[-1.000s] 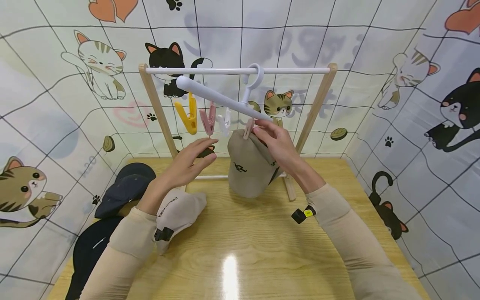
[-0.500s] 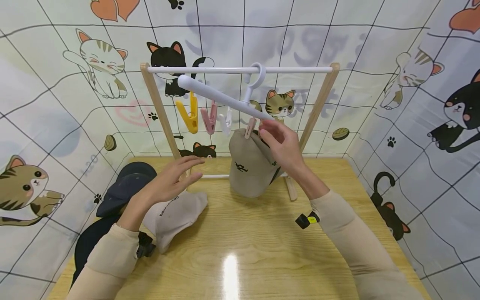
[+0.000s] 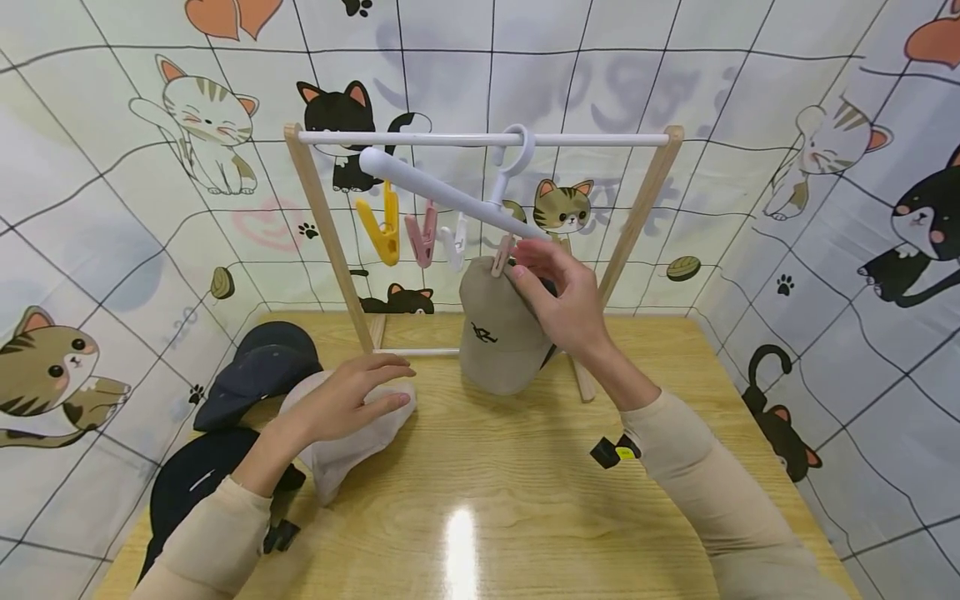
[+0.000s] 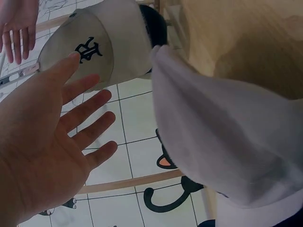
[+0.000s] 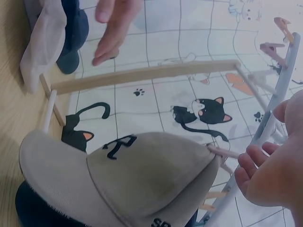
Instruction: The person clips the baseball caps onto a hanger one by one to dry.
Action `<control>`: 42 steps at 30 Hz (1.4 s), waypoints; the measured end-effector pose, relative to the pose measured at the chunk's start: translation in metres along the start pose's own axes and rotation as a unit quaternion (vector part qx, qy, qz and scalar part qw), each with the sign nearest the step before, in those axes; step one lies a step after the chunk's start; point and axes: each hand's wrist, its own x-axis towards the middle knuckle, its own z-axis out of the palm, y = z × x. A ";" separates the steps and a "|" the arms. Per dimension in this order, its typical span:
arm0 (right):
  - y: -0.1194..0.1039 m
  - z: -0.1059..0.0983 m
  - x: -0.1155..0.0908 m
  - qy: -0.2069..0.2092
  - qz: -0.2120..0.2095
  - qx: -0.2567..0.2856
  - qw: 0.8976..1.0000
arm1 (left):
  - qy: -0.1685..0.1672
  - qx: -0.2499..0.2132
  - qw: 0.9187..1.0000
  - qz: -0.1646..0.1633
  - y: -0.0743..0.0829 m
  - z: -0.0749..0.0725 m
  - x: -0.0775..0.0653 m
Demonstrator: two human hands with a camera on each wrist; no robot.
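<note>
A beige baseball cap (image 3: 498,333) hangs from the white hanger (image 3: 450,196), held by a pale pink clothespin (image 3: 502,256). My right hand (image 3: 568,302) is beside that clothespin, fingers loosely bent; in the left wrist view the right hand (image 4: 20,28) grips nothing. My left hand (image 3: 341,400) hovers over a pale pinkish cap (image 3: 382,425) on the table, fingers extended. Seen from the left wrist, the left hand (image 4: 57,127) stands apart from the pale cap (image 4: 227,127). A yellow clothespin (image 3: 384,229), a pink one and a white one also hang on the hanger.
The hanger hooks over the white bar (image 3: 420,140) of a wooden-sided rack (image 3: 637,217) on the wooden table (image 3: 525,492). Dark caps (image 3: 258,367) lie at the left, partly behind my left arm. Cat-print walls close in the back and sides.
My left hand has dropped from near the clothespins to above the pale cap. My right hand has drawn slightly off the pale pink clothespin, which stays on the hanging cap.
</note>
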 end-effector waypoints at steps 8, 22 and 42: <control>-0.010 0.012 0.000 -0.024 0.019 0.059 0.998 | -0.016 0.023 0.998 0.051 0.002 0.024 -0.012; -0.021 0.030 0.007 -0.053 0.040 0.082 0.994 | -0.075 0.070 0.993 0.066 0.008 0.044 -0.025; -0.040 0.051 0.019 -0.069 0.075 0.154 0.983 | -0.129 0.140 0.982 0.004 0.006 0.038 -0.016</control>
